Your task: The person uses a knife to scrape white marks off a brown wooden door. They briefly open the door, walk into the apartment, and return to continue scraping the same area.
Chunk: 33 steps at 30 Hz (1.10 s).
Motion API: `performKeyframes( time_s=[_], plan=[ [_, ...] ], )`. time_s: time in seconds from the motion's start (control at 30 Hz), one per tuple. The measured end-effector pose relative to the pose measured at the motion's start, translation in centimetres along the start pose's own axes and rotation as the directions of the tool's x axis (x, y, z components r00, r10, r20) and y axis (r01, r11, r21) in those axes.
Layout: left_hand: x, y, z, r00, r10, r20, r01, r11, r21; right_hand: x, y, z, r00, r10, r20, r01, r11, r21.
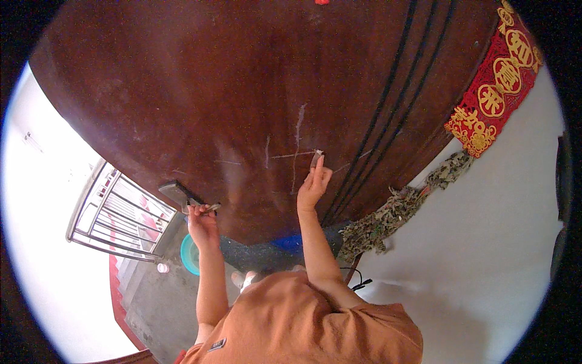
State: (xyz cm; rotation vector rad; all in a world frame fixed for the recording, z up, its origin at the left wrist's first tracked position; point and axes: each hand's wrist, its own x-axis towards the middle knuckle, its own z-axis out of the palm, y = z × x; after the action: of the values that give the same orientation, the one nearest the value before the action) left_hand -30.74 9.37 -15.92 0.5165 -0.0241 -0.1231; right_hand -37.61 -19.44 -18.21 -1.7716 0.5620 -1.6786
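Note:
In front of me is a broad dark brown door panel [230, 79] with pale streaks and crossing lines on its surface. My right hand [314, 187] pinches a small flat grey piece with a white tip [316, 158], held against the panel at the end of a pale horizontal line. Near the panel's lower left edge, my left hand [202, 224] is closed around a silvery bar [213, 207] beside a dark flat plate [176, 193]. The two look like a door's lever handle, though the fingers hide part of the bar.
Three dark lines [397, 97] run down the panel's right side. Beyond it hang a red and gold banner [494, 85] and a bunch of dried leaves [394, 212] against the white wall [473, 242]. A metal railing [121, 212] and a turquoise basin [189, 255] stand lower left.

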Motion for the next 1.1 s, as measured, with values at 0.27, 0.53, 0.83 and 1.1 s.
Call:
performKeyframes(
  time_s=[0.27, 0.53, 0.83, 1.1],
  plan=[
    [-0.1, 0.2, 0.3, 0.998, -0.042, 0.044, 0.043, 0.998, -0.039, 0.2, 0.1, -0.4, 1.0, -0.013, 0.015, 0.013, 1.0, 0.02],
    [0.8, 0.5, -1.3, 0.997, -0.048, 0.059, 0.05, 0.998, -0.044, 0.1, 1.1, -0.4, 0.996, -0.01, 0.084, 0.012, 0.999, -0.031],
    [-0.1, 0.0, 0.3, 0.999, -0.033, 0.037, 0.035, 0.999, -0.038, 0.0, 1.8, -1.2, 0.988, -0.009, 0.153, 0.015, 0.999, -0.038],
    [0.2, 0.5, -1.2, 0.996, -0.052, 0.073, 0.056, 0.996, -0.062, 0.6, 0.1, -0.6, 0.999, -0.004, 0.036, 0.004, 1.0, 0.015]
  ],
)
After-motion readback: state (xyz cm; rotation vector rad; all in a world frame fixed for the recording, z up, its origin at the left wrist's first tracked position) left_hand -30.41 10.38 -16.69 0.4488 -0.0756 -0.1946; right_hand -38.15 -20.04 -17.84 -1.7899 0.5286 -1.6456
